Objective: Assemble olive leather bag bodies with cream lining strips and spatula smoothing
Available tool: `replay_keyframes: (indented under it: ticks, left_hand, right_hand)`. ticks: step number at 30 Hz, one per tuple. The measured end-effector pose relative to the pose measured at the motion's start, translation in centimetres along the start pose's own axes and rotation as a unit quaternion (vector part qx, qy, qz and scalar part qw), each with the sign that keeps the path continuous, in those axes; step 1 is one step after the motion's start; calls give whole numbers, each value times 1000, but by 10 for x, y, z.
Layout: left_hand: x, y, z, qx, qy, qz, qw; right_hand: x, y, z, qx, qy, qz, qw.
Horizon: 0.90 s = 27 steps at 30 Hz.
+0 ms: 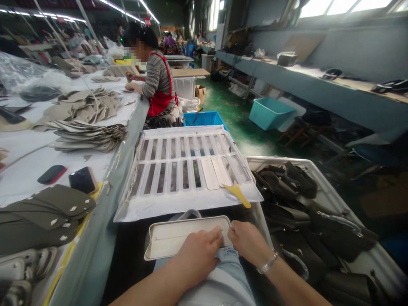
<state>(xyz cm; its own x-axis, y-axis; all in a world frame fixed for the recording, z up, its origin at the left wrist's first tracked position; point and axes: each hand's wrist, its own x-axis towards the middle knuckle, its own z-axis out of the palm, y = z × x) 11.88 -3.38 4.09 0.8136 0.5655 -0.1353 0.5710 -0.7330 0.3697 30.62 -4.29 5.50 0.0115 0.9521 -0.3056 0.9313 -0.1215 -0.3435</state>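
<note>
The left hand (199,250) is laid knuckles-up on the right end of a cream shallow oblong tray (168,237), fingers bent; whether it grips cannot be told; the right hand (247,242) is closed on that end's rim, apparently so the tray is steadied across the lap; at 12 o'clock a white slotted rack (159,199) is propped within reach, 2 cream strips (214,172) lodged in its slots, a yellow plastic scraper (237,194) left on its edge; at 3 o'clock dark leather pieces (287,182) are heaped in a white bin (274,158); at 9 o'clock olive cut panels (47,210) are stacked on a white worktable (19,178); at 11 o'clock a person in a red apron (159,85) is seated.
</note>
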Motion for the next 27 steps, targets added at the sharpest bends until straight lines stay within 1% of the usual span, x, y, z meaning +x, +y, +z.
replay_keyframes:
  ticks: [1, 2, 3, 4, 5, 6, 7, 8, 11, 13, 16, 18, 19, 20, 21, 23, 25, 26, 27]
  left_hand:
    - [0, 0, 0, -3, 0, 0, 1000]
    - [1, 0, 1, -6, -1, 0, 1000]
    - [1, 0, 1, -10, -2, 0, 1000]
    - [1, 0, 2, -14, -4, -2, 1000]
    - [2, 0, 2, -17, -7, -5, 1000]
    - [3, 0, 3, -19, -10, -8, 1000]
    - [3, 0, 3, -20, -14, -11, 1000]
    - [3, 0, 3, -20, -17, -11, 1000]
    - [4, 1, 2, -15, -20, -12, 1000]
    - [5, 1, 2, -10, -23, -14, 1000]
    - [5, 3, 1, -4, -31, -14, 999]
    - [5, 4, 1, -3, -33, -14, 999]
    - [5, 4, 1, -4, -34, -15, 999]
    - [5, 4, 2, -4, -33, -16, 999]
    - [5, 5, 2, -5, -32, -17, 999]
    - [4, 5, 3, -5, -31, -19, 999]
    - [5, 5, 3, -5, -33, -21, 999]
    - [5, 5, 3, -6, -37, -23, 999]
    - [5, 5, 2, -6, -40, -25, 999]
  right_hand:
    - [0, 4, 0, 72, -33, 13, 997]
    - [-1, 9, 1, 157, -72, 34, 984]
    - [-1, 15, 2, 246, -111, 57, 961]
    - [-1, 20, 2, 326, -143, 80, 931]
    - [0, 25, 3, 387, -162, 97, 903]
    - [0, 28, 4, 422, -173, 107, 884]
    - [0, 30, 4, 428, -177, 109, 879]
    - [1, 29, 4, 407, -176, 106, 890]
    - [2, 19, 3, 253, -143, 87, 953]
    - [2, 11, 2, 174, -114, 65, 976]
    - [-1, 4, 1, 135, -91, 30, 986]
    - [-2, 6, 1, 148, -92, 28, 984]
    - [-1, 8, 0, 175, -105, 37, 978]
    - [-1, 12, 0, 217, -127, 51, 967]
    - [0, 16, -1, 271, -158, 66, 947]
    - [4, 27, -2, 390, -227, 90, 888]
    - [9, 39, 0, 474, -272, 89, 833]
    - [11, 43, 2, 497, -283, 85, 816]
    - [14, 47, 5, 507, -286, 83, 809]
